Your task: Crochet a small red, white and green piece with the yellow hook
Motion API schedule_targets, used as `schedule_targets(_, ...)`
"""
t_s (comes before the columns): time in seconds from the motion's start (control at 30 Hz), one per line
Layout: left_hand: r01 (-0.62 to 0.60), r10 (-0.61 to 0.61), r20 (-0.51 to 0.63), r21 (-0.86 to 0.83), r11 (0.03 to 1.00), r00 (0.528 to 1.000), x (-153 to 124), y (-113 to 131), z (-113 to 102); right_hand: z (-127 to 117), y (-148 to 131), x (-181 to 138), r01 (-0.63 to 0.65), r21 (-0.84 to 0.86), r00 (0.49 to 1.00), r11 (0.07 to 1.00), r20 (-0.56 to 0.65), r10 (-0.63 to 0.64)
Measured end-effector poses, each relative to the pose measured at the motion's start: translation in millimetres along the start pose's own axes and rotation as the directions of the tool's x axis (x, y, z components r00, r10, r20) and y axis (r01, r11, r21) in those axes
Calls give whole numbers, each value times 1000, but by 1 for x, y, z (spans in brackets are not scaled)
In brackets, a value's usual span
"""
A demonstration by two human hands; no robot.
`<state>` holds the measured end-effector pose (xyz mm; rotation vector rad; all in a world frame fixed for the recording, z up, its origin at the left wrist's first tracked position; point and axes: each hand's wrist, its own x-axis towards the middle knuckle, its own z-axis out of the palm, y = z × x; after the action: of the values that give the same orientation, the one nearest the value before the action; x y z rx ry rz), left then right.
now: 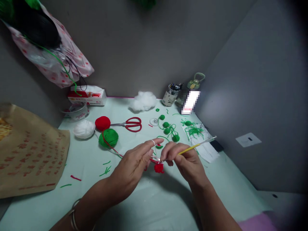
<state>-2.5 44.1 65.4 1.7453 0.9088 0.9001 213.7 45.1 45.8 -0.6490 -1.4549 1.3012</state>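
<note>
Between my hands hangs a small red crochet piece (158,167) with some white at its top. My left hand (134,165) is closed on yarn, a white strand looped over its raised index finger and red yarn by its thumb. My right hand (186,158) grips a crochet hook (192,149) with a yellow handle, its rear end pointing up and right. The hook's tip is at the top of the piece, partly hidden by my fingers. Red and white strands run back toward a red yarn ball (102,123), a white yarn ball (84,129) and a green yarn ball (108,138).
Red-handled scissors (133,124) lie behind my hands, with white stuffing (143,101) beyond. Green crocheted balls (166,131) and yarn scraps (194,131) lie to the right. A pen holder (169,95) and lit phone (190,102) stand at the back; a paper bag (36,154) is left.
</note>
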Motion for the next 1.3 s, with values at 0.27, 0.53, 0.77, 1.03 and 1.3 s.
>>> schedule_targets(0.27,-52,50,-81,-25,998,995,1,0,-1,4,-6,1,33,-93,999,995,-10,-34)
schedule_targets(0.53,-106,106,-206,7,994,973,3,3,0,14,-15,-2,164,-380,982,910,-23,-186)
schedule_targets(0.77,-107,100,-291,-8,994,952,5,4,1,18,-12,-8,240,-520,959,820,-2,-283)
schedule_targets(1.03,-114,93,-332,-43,993,939,6,0,3,25,-9,-9,290,-585,931,757,-12,-366)
schedule_targets(1.3,-77,41,-359,-84,993,933,5,-3,7,31,-7,-11,296,-612,908,734,-59,-415)
